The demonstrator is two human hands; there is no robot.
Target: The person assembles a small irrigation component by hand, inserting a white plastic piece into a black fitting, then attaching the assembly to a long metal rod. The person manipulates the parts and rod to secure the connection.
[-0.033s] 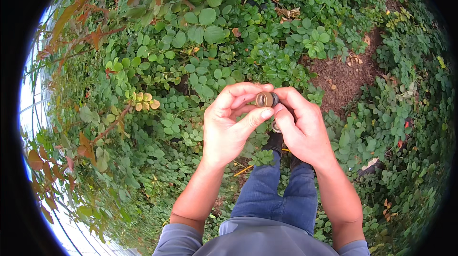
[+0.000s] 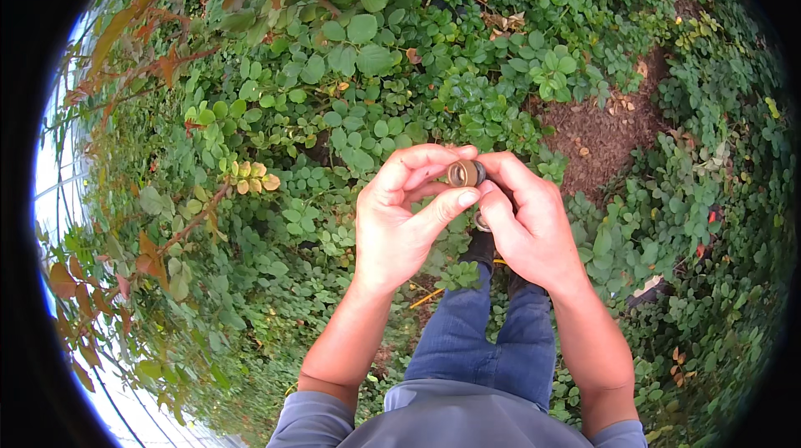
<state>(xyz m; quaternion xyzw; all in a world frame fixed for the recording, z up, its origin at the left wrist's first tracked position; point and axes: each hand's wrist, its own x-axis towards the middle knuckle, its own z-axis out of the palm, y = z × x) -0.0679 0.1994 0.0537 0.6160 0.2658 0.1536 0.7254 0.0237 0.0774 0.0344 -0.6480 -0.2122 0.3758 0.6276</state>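
Observation:
A small brown, hollow, ring-shaped fitting is held up in front of me, its round opening facing my view. The thumb and fingers of my left hand close around it from the left. Against its right side sits a darker ribbed part, pinched by my right hand. Below the right thumb a second, silvery ring-like end peeks out, mostly covered by the fingers. Whether these parts are joined, I cannot tell.
Leafy green bushes surround me on all sides. Reddish stems reach in at the left. A patch of brown soil lies ahead to the right. Below my hands are my jeans, dark shoes and a thin yellow line near the feet.

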